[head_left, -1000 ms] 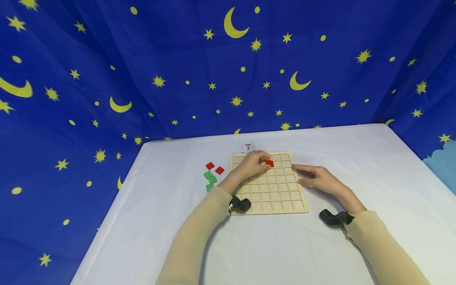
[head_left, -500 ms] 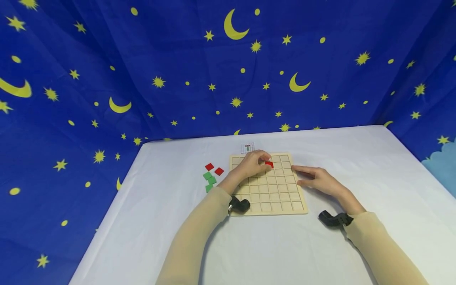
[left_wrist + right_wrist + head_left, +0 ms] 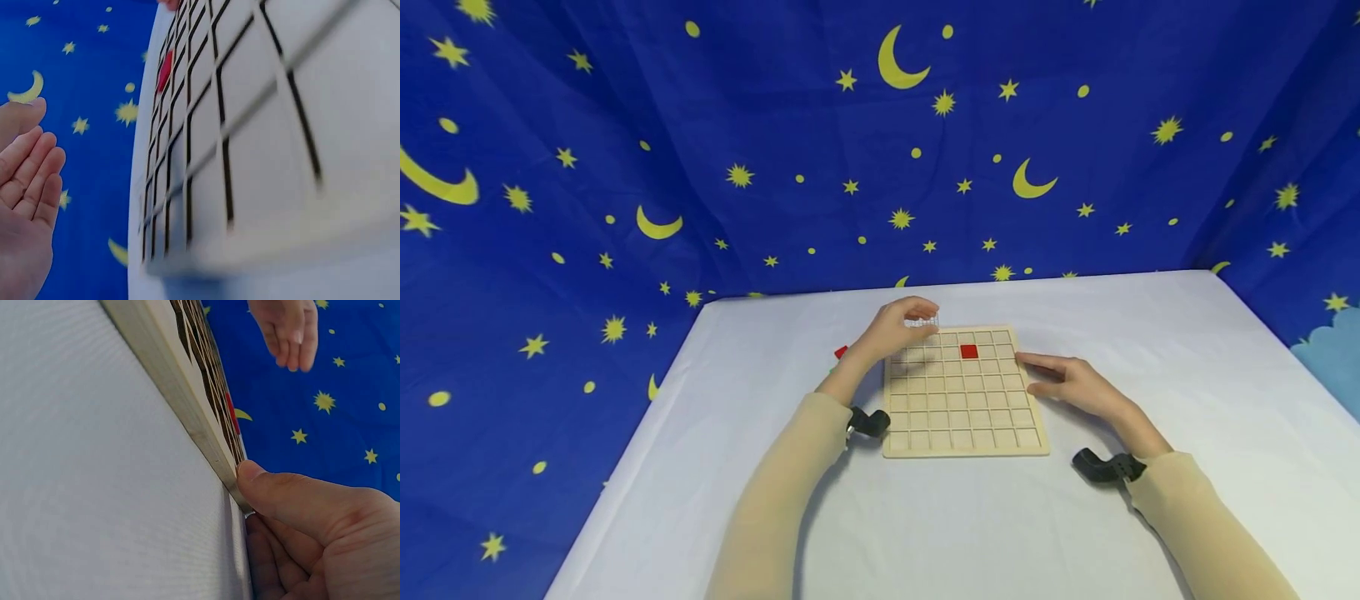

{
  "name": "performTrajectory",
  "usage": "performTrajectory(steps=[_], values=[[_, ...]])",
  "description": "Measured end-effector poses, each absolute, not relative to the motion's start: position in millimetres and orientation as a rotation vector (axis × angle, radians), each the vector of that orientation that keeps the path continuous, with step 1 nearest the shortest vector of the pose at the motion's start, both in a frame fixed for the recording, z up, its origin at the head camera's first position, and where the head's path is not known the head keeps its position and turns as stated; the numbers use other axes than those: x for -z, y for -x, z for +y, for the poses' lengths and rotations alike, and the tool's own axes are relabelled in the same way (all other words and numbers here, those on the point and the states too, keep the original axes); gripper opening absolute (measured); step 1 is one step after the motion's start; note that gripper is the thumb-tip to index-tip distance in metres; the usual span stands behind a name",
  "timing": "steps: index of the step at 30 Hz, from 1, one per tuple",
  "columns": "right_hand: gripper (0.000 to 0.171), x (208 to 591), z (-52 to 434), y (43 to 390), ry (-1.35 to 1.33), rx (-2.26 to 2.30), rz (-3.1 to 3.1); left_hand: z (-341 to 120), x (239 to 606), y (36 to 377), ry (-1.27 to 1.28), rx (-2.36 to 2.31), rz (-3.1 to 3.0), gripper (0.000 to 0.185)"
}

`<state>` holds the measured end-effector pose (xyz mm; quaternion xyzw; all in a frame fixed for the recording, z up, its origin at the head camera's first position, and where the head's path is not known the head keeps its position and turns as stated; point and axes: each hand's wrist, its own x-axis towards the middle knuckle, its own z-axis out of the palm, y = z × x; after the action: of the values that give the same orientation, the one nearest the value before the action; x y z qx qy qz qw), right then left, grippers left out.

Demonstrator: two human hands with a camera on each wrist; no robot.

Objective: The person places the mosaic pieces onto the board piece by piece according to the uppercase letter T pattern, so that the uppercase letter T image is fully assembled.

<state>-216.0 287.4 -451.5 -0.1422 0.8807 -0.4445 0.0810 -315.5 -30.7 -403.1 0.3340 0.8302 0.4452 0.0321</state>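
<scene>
A wooden grid board [image 3: 966, 454] lies on the white table, with one red square tile [image 3: 969, 352] in a cell near its far side. My left hand [image 3: 891, 327] hovers over the board's far left corner, holding nothing, its fingers relaxed and thumb apart. In the left wrist view its fingers [image 3: 47, 162] show side by side against the blue cloth. At the board's right edge rests my right hand [image 3: 1078, 386]. Its thumb [image 3: 262, 481] touches the edge in the right wrist view, with the other fingers below beside it.
Behind my left hand a small gridded card [image 3: 934, 320] shows in part. Left of the board, another red tile [image 3: 841, 352] peeks out beside my wrist; the green tiles are mostly hidden. A blue curtain [image 3: 820, 108] with stars and moons surrounds the table [image 3: 955, 525].
My left hand has let go of the red tile, which stays in its cell, and has lifted and moved left toward the card. It now covers most loose tiles. The right hand stays put.
</scene>
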Motion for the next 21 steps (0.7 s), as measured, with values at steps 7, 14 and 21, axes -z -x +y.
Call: performTrajectory(steps=[7, 14, 21], values=[[0.059, 449.9, 286.2, 215.1, 0.434, 1.324, 2.638, -74.1, 400.2, 319.7, -0.938, -1.378, 2.657, 0.034], [0.058, 450.8, 285.9, 215.2, 0.451, 1.322, 2.643, -114.6, 401.5, 317.6, -0.821, -1.4, 2.718, 0.033], [0.057, 450.6, 287.1, 215.1, 0.478, 1.321, 2.655, -142.1, 412.1, 313.5, -0.689, -1.451, 2.685, 0.034]])
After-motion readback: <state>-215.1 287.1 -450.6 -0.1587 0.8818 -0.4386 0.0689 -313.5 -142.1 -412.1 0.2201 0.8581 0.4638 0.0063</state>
